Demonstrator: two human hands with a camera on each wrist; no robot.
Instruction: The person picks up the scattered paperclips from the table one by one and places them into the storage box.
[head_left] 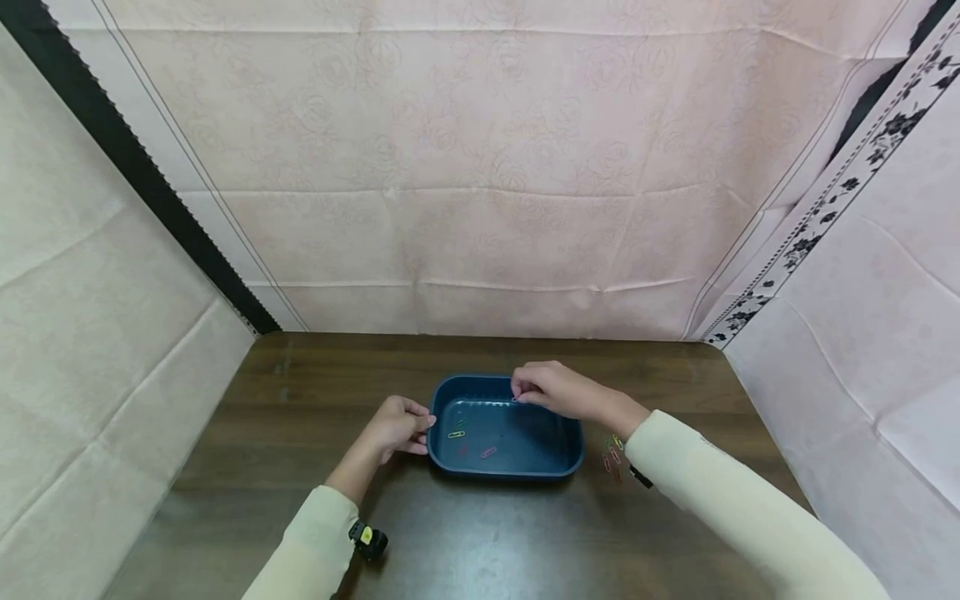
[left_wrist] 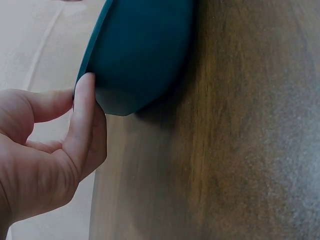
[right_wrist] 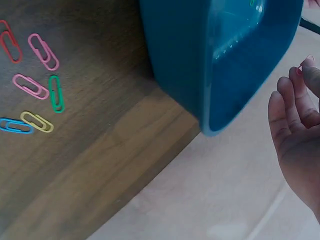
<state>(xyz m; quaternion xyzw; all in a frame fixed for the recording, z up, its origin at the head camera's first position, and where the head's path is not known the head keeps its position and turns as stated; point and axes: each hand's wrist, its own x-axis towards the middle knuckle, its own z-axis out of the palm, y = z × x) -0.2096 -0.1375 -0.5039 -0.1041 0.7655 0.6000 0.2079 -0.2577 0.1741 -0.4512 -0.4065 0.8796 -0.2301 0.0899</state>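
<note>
A blue plastic tray (head_left: 517, 477) sits on the wooden table, with several paper clips inside, among them a yellow paper clip (head_left: 457, 434) and a pink paper clip (head_left: 489, 452). My left hand (head_left: 399, 427) pinches the tray's left rim between thumb and fingers; in the left wrist view the fingertips (left_wrist: 86, 82) lie against the outer wall. Over the tray's far right part, my right hand (head_left: 553, 390) pinches a small pinkish-red paper clip (right_wrist: 310, 58) between thumb and index finger, its lower end partly hidden by the fingers.
Right of the tray, by the right sleeve, lie loose paper clips, including a green paper clip (right_wrist: 56, 94), a blue paper clip (right_wrist: 16, 125) and a red paper clip (right_wrist: 10, 42). Pale cloth (head_left: 480, 167) hangs behind the table (head_left: 300, 475) and along both sides.
</note>
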